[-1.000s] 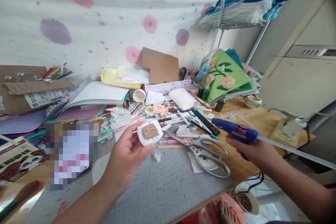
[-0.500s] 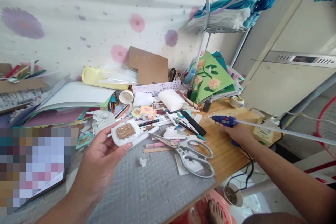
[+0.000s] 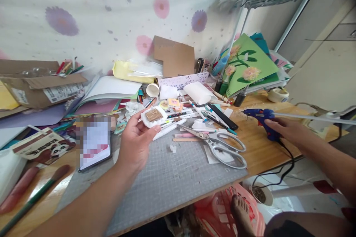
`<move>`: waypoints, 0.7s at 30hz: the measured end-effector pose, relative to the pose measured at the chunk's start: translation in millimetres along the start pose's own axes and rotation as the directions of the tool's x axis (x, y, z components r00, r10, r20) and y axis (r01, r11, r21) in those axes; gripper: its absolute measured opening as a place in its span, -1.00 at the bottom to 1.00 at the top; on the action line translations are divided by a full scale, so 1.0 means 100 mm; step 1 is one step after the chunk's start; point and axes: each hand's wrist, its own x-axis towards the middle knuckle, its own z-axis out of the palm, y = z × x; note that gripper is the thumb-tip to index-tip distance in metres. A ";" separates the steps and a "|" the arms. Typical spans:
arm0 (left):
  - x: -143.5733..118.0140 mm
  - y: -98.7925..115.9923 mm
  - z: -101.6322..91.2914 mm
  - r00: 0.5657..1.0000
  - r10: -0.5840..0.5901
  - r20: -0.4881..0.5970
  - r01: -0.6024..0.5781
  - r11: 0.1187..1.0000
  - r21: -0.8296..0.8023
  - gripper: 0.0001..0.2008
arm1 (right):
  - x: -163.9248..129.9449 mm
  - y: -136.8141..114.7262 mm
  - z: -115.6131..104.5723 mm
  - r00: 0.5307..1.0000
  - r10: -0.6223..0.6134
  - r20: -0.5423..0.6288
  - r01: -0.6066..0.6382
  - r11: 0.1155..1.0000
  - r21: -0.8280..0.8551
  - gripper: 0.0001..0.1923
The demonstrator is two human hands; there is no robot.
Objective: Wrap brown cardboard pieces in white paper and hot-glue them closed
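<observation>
My left hand [image 3: 136, 139] holds up a small white foam piece with a brown patch [image 3: 153, 115] on it, above the grey cutting mat [image 3: 178, 177]. My right hand [image 3: 286, 130] rests on the handle of a blue glue gun [image 3: 260, 115] that stands on the wooden table [image 3: 267, 148] at the right, its black cord hanging over the edge. A clear glue stick pokes out of the gun's back toward the right.
Large metal scissors [image 3: 222, 147] lie on the mat's right side among pens and markers. A phone [image 3: 94, 142], a cardboard box [image 3: 39, 87], stacked paper, a green flower card [image 3: 247, 66] and a tape roll [image 3: 278, 95] crowd the table. A pink basket [image 3: 222, 211] and my bare foot are below.
My right hand lowered the glue gun from the air onto the table at the right. My left hand kept the foam piece raised; the camera view shifted.
</observation>
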 end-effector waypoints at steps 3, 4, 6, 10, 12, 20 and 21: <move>0.08 0.06 -0.03 0.996 0.082 -0.030 -0.083 0.996 -0.025 -0.58 | -0.34 -0.10 -0.17 0.998 0.057 -0.001 -0.054 0.940 -0.338 -0.74; 0.10 0.09 -0.04 0.992 0.113 -0.049 -0.115 0.993 -0.034 -0.60 | -0.46 -0.17 -0.19 0.998 0.056 0.031 -0.040 0.925 -0.378 -0.76; 0.16 0.15 -0.08 0.981 0.169 -0.095 -0.174 0.983 -0.053 -0.63 | -0.66 -0.38 -0.15 0.980 -0.111 0.163 0.158 0.938 -0.309 -0.81; 0.20 0.33 -0.16 0.977 0.178 -0.115 -0.187 0.980 -0.065 -0.71 | -0.81 -0.94 0.08 0.874 -0.431 0.224 0.465 0.875 -0.132 -0.76; 0.21 0.44 -0.21 0.981 0.165 -0.106 -0.170 0.984 -0.045 -0.75 | -0.76 -1.20 0.20 0.811 -0.517 0.274 0.545 0.838 -0.032 -0.77; 0.31 0.46 -0.41 0.973 0.155 -0.170 -0.153 0.988 0.026 -0.71 | -0.51 -1.79 0.63 0.573 -0.711 0.406 0.673 0.692 0.262 -0.80; 0.29 0.40 -0.42 0.974 0.147 -0.172 -0.144 0.989 0.028 -0.69 | -0.50 -1.82 0.67 0.575 -0.701 0.421 0.670 0.699 0.250 -0.83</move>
